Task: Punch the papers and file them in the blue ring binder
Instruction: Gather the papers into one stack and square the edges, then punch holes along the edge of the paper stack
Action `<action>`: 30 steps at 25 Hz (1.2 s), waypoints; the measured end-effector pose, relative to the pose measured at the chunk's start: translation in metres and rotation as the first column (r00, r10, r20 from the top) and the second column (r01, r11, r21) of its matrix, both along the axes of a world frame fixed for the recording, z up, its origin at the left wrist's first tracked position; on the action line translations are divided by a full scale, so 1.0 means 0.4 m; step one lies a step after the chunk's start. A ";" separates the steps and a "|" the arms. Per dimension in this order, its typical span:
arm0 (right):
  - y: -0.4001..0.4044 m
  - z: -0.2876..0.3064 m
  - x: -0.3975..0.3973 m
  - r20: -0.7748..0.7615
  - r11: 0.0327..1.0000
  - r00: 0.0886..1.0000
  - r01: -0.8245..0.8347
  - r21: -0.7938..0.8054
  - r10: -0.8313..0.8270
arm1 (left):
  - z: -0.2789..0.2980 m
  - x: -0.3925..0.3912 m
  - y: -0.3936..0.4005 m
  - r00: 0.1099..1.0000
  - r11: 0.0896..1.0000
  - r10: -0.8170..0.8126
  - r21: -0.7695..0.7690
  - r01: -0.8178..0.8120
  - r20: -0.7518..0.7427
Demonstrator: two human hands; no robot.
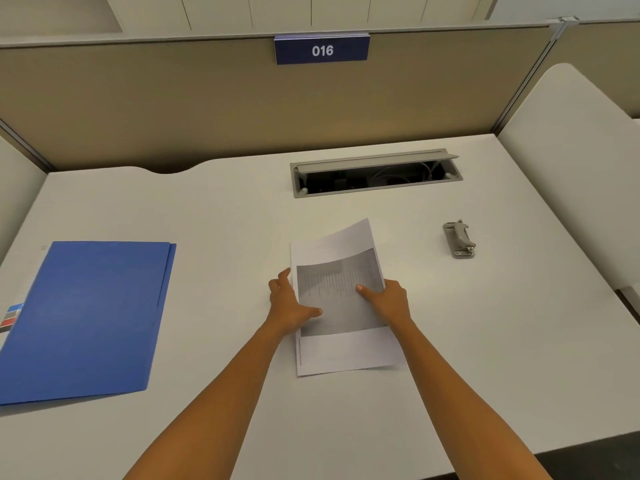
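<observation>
Both hands (289,303) (389,299) gripping papers (341,351), binder (86,317) left

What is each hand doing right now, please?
Left hand: holds the papers' left edge, thumb on top.
Right hand: grips their right edge.

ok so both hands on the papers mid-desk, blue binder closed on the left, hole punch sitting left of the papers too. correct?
One slip: the hole punch sits to the right of the papers, not the left, as the head view shows. The rest holds: the left hand and right hand are both on the papers mid-desk, and the blue binder lies closed on the left.
</observation>
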State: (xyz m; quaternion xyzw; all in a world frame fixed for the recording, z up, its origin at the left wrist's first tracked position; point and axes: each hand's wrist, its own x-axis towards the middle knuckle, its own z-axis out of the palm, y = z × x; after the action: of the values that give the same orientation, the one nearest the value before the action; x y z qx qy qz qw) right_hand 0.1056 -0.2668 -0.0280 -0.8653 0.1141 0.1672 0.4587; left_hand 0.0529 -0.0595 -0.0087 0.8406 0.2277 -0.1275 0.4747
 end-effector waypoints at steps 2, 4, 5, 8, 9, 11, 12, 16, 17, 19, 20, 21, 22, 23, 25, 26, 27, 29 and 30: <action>0.000 -0.007 0.007 0.000 1.000 1.000 -0.002 -0.020 0.002 | -0.008 0.001 -0.013 0.996 0.990 -0.082 0.109 0.085 -0.026; -0.004 -0.015 0.012 0.000 0.999 1.000 -0.010 -0.038 0.010 | -0.017 -0.003 -0.024 0.984 0.958 -0.171 0.222 0.180 -0.060; -0.009 -0.019 0.015 0.000 0.999 1.000 -0.018 -0.045 0.018 | -0.021 -0.004 -0.026 0.974 0.936 -0.211 0.271 0.224 -0.078; -0.026 -0.020 0.024 0.029 0.998 0.999 -0.022 -0.051 0.024 | -0.024 -0.002 -0.031 0.953 0.886 -0.273 0.353 0.302 -0.129; -0.034 -0.016 0.028 0.054 0.998 0.999 -0.005 -0.062 0.008 | -0.021 0.001 -0.033 0.948 0.872 -0.278 0.374 0.316 -0.153; -0.054 -0.003 0.047 0.125 0.992 0.990 0.074 -0.099 -0.062 | -0.014 0.012 -0.037 0.939 0.845 -0.280 0.413 0.341 -0.202; -0.068 0.004 0.061 0.167 0.985 0.980 0.125 -0.115 -0.105 | -0.010 0.016 -0.043 0.934 0.835 -0.277 0.423 0.350 -0.226; -0.149 0.032 0.157 0.365 0.879 0.918 0.299 -0.371 -0.159 | -0.011 0.030 -0.060 0.919 0.801 -0.273 0.462 0.381 -0.286; -0.172 0.038 0.183 0.376 0.823 0.912 0.335 -0.459 -0.162 | -0.012 0.032 -0.061 0.918 0.795 -0.269 0.470 0.382 -0.291; -0.216 0.044 0.230 0.358 0.725 0.910 0.389 -0.569 -0.207 | -0.013 0.038 -0.062 0.917 0.788 -0.266 0.480 0.385 -0.299; -0.234 0.042 0.250 0.348 0.685 0.908 0.409 -0.604 -0.235 | -0.014 0.040 -0.062 0.916 0.785 -0.265 0.483 0.386 -0.302; -0.249 0.040 0.267 0.340 0.648 0.904 0.424 -0.633 -0.259 | -0.016 0.040 -0.061 0.916 0.784 -0.265 0.485 0.387 -0.303; -0.261 0.036 0.281 0.331 0.620 0.902 0.431 -0.655 -0.278 | -0.017 0.040 -0.061 0.917 0.784 -0.263 0.487 0.384 -0.300; -0.271 0.033 0.292 0.318 0.604 0.902 0.432 -0.670 -0.293 | -0.019 0.040 -0.059 0.919 0.784 -0.262 0.490 0.381 -0.296; -0.287 0.029 0.311 0.288 0.609 0.907 0.420 -0.672 -0.308 | -0.019 0.039 -0.057 0.919 0.780 -0.265 0.495 0.382 -0.292; -0.297 0.029 0.318 0.275 0.629 0.910 0.413 -0.658 -0.309 | -0.018 0.037 -0.058 0.918 0.778 -0.270 0.495 0.386 -0.291; -0.307 0.032 0.323 0.258 0.661 0.915 0.404 -0.633 -0.311 | -0.018 0.037 -0.058 0.918 0.777 -0.272 0.497 0.387 -0.290; -0.324 0.036 0.328 0.226 0.733 0.923 0.385 -0.561 -0.312 | -0.017 0.036 -0.059 0.918 0.774 -0.274 0.500 0.388 -0.288; -0.328 0.038 0.328 0.217 0.760 0.927 0.375 -0.530 -0.306 | -0.015 0.036 -0.059 0.918 0.773 -0.275 0.501 0.388 -0.287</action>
State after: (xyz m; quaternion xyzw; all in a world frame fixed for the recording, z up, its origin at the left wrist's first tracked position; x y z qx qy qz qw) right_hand 0.2368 -0.3982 -0.0127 -0.9343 0.2868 -0.0111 0.2117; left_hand 0.0674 -0.0831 -0.0147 0.9507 0.1480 -0.2215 0.1586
